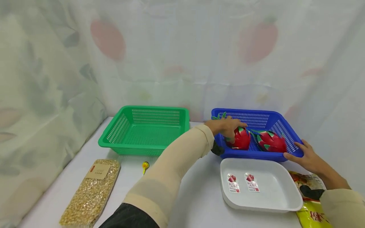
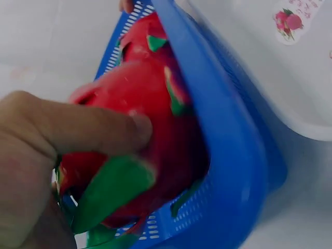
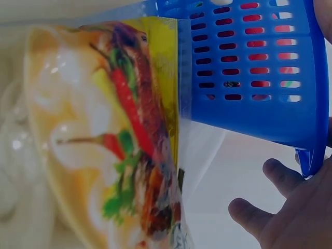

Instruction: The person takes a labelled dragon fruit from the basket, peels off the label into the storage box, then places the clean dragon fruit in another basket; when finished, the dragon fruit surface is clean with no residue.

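Two red dragon fruits with green leaf tips lie in the blue basket (image 1: 251, 155) at the back right. My left hand (image 1: 227, 127) reaches in from above and grips the left dragon fruit (image 1: 241, 139). In the left wrist view, my left thumb (image 2: 114, 129) presses on its red skin; the other fingers are mostly hidden. The right dragon fruit (image 1: 272, 141) lies beside it. At the basket's right front corner, my right hand (image 1: 309, 160) holds the rim, and the right wrist view shows its fingers (image 3: 254, 218) around the rim's edge.
A white tray (image 1: 273, 199) with two dragon fruit stickers stands before the blue basket. A yellow food packet (image 1: 309, 212) lies under my right forearm. To the left are a green basket (image 1: 144, 147), a small yellow-wrapped lollipop (image 1: 145, 165) and a bag of yellowish grains (image 1: 92, 191). A curtain hangs behind.
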A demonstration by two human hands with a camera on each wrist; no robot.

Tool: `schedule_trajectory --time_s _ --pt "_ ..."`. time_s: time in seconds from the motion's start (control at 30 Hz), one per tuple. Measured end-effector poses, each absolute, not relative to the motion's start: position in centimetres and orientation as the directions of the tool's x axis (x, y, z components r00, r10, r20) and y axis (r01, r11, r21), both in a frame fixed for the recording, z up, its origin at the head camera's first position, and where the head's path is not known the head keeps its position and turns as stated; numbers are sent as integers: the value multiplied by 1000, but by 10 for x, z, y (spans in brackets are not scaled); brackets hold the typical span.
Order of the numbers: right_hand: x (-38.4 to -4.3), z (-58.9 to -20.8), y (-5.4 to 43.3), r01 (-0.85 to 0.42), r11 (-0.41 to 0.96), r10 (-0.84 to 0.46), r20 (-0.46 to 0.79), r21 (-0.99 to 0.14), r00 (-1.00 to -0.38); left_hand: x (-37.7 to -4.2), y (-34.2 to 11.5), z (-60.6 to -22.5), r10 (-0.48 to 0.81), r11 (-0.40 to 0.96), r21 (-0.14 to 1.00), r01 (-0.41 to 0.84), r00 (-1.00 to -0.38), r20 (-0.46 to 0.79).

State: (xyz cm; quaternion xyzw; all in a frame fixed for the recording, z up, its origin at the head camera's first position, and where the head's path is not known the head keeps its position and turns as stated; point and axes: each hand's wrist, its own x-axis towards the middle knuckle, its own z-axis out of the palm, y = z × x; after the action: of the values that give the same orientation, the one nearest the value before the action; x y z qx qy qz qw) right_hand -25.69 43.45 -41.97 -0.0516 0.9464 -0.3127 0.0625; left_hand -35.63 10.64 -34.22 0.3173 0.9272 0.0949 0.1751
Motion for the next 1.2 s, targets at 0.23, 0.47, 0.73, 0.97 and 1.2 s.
schedule_trajectory --time_s 0.23,0.47,0.73,0.97,1.2 --pt "-264 -417 425 -71 789 -157 -88 -611 -984 -363 94 -370 635 738 485 470 -726 -264" --pt "-267 -413 423 -76 789 -169 -96 -610 -981 -362 87 -377 663 644 625 441 -729 -169" --pt "-276 -413 424 -62 798 -165 -119 -599 -979 -361 69 -378 640 637 640 430 -757 -129" --pt "-278 -397 430 -58 823 -148 -115 -565 -982 -356 45 -365 648 591 656 470 -761 -39" --pt "-277 -364 430 -103 851 -152 -53 -516 -987 -348 14 -345 616 600 633 490 -788 26"
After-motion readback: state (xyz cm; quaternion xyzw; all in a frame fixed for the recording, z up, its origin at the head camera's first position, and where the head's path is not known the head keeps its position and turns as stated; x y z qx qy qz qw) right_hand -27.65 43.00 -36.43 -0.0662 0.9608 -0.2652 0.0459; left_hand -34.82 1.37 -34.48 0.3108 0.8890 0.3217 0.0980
